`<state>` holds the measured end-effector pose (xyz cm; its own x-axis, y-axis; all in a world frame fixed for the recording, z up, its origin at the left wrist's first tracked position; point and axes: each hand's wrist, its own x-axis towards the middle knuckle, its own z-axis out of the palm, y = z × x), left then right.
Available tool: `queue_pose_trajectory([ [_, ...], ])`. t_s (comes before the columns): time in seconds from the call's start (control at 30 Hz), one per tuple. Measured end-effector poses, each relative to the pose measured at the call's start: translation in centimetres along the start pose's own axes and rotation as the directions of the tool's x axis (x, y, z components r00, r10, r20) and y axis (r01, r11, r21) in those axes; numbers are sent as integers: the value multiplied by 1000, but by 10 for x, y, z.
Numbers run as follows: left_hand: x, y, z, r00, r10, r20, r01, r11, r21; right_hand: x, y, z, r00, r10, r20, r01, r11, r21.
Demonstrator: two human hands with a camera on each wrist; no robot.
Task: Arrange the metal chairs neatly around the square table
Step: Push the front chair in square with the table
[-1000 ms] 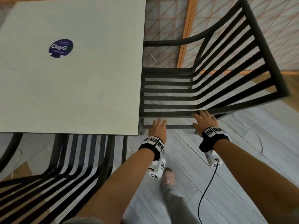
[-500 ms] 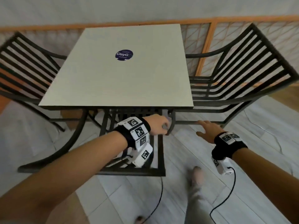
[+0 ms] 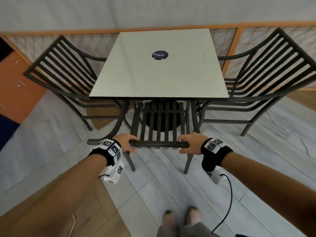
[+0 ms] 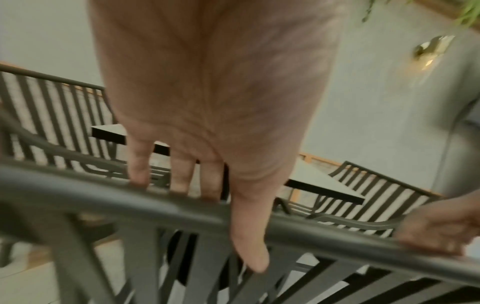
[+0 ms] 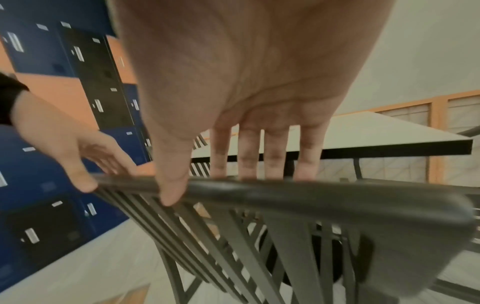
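Chairs: three around one table; both hands grip nearest.

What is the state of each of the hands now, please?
Left hand: closed, holding the near chair's top rail.
Right hand: closed, holding the same top rail.

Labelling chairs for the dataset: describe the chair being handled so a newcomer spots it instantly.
Find the square pale table with the round blue sticker. Three dark slatted metal chairs stand around it; take the near chair, on the side closest to the camera, between the two side chairs. It alone has its back to the viewer, with the left hand and right hand gripping its top rail.
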<state>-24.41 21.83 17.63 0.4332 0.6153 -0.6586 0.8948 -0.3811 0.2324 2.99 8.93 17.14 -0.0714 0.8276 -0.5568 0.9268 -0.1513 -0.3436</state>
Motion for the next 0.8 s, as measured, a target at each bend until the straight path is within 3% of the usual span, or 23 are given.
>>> queue_pose_trajectory([
  [0.2,6,-6,29,974,-55,-219,57,998,2,23,-3,32,981,45,-186,-72,987,-140],
  [0.33,8,5,41,969,-58,-241,60,998,3,18,6,40,967,24,-255,-66,985,-160],
  [0.53,9,14,74,961,-13,-275,-3,998,-57,1,29,53,967,13,-254,-73,971,-228],
  [0.8,15,16,56,952,-64,-301,45,997,-69,17,24,41,965,-18,-262,-42,974,-224],
])
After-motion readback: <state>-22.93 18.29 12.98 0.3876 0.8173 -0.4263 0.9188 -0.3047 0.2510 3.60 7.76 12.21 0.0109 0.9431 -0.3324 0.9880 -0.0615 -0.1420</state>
